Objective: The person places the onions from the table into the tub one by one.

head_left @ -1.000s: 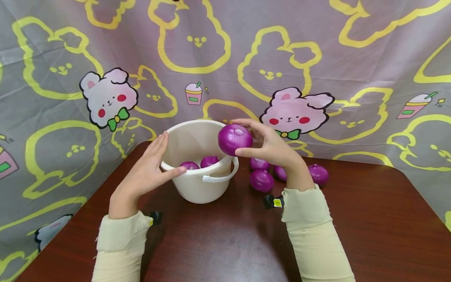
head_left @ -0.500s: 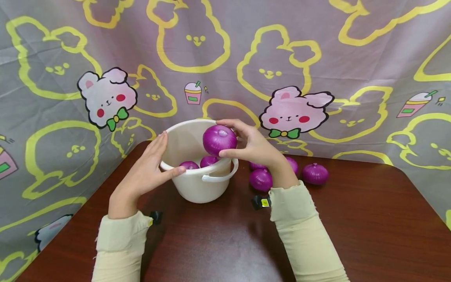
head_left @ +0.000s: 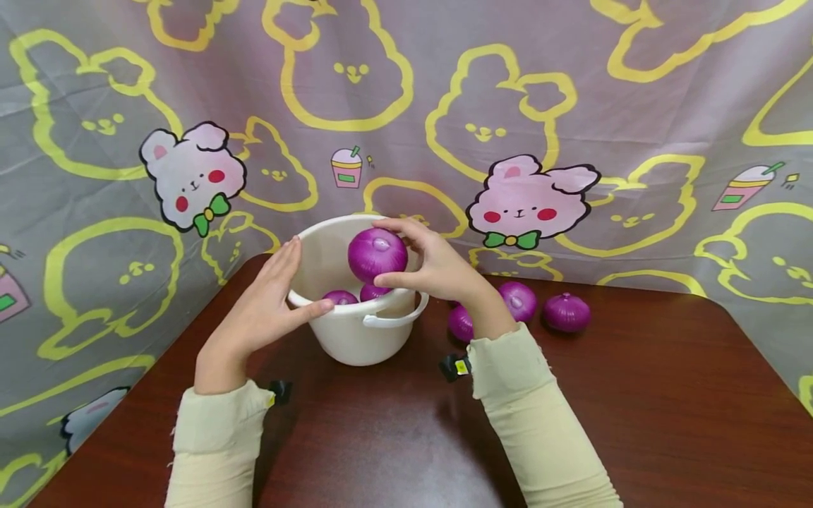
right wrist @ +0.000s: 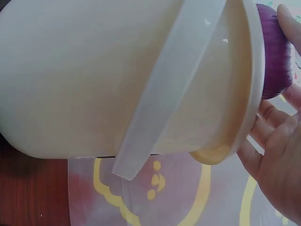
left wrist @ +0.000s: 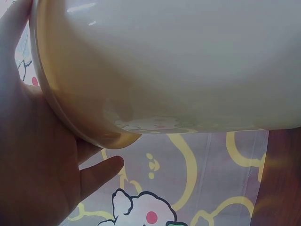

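Over the mouth of a cream bucket (head_left: 362, 346), my right hand (head_left: 438, 271) holds a purple onion (head_left: 377, 255) between thumb and fingers. The right wrist view shows that onion (right wrist: 275, 54) just past the rim, with fingers beside it. My left hand (head_left: 257, 303) rests on the bucket's left rim, fingers straight and thumb across the near edge. In the left wrist view, the left hand (left wrist: 42, 155) lies along the rim of the bucket (left wrist: 188, 70). Two more onions sit inside: one onion (head_left: 341, 297) at left, another onion (head_left: 371, 291) partly covered by the held one.
Right of the bucket lie an onion (head_left: 461, 323) partly hidden by my right wrist, an onion (head_left: 517, 302) and an onion (head_left: 567, 312). The bucket's white handle (head_left: 396, 319) hangs at its front right. A patterned cloth (head_left: 394, 155) stands behind the brown table (head_left: 381, 437).
My right hand has carried the onion leftward, from beside the bucket's right rim to over its opening. The left hand and the bucket have stayed in place.
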`<state>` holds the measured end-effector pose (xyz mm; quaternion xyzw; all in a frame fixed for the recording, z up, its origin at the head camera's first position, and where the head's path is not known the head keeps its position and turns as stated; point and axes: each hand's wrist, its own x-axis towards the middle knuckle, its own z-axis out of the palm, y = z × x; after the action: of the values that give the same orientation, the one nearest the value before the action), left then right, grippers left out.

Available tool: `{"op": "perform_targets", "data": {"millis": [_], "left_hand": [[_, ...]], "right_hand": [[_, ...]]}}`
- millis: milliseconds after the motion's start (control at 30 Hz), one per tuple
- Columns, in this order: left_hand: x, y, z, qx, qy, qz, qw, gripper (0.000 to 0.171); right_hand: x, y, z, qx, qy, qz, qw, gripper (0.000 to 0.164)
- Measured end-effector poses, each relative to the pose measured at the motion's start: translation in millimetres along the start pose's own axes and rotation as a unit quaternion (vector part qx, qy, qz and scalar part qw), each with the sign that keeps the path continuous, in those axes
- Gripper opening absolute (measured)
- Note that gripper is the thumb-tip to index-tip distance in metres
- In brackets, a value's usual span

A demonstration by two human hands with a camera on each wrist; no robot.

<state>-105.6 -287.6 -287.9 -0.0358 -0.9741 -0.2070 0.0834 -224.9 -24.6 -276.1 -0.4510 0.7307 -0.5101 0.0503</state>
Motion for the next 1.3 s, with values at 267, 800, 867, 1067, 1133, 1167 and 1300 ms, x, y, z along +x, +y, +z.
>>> {"op": "perform_targets", "data": {"millis": [267, 800, 867, 1067, 1133, 1167, 1300], "left_hand": [[1.7, 0.9, 0.1, 0.001, 0.003, -0.002, 1.0000, 0.108], [-0.5, -1.6, 1.2, -0.003, 0.003, 0.000, 1.0000, 0.107], [-0.2, -1.8, 1.0, -0.002, 0.004, 0.001, 1.0000, 0.107], [0.4, -2.4, 1.1, -0.001, 0.006, 0.004, 1.0000, 0.107], [0.3, -2.2, 1.0, -0.001, 0.006, 0.004, 1.0000, 0.107], [0.2, -2.1, 0.9, -0.001, 0.005, 0.004, 1.0000, 0.107], [-0.2, -1.5, 0.8, -0.001, 0.003, 0.002, 1.0000, 0.107]], "right_hand": [[1, 0, -2, -0.047, 0.017, -0.005, 0.999, 0.079], [-17, 3, -26, -0.097, 0.017, -0.004, 0.995, 0.065], [-19, 4, -30, -0.118, 0.016, -0.004, 0.993, 0.065], [-28, 12, -41, -0.163, 0.012, 0.013, 0.987, 0.070], [-32, 14, -42, -0.168, 0.014, 0.025, 0.985, 0.072], [-34, 15, -43, -0.171, 0.014, 0.029, 0.985, 0.072], [-42, 23, -46, -0.179, 0.019, 0.039, 0.983, 0.074]]}}
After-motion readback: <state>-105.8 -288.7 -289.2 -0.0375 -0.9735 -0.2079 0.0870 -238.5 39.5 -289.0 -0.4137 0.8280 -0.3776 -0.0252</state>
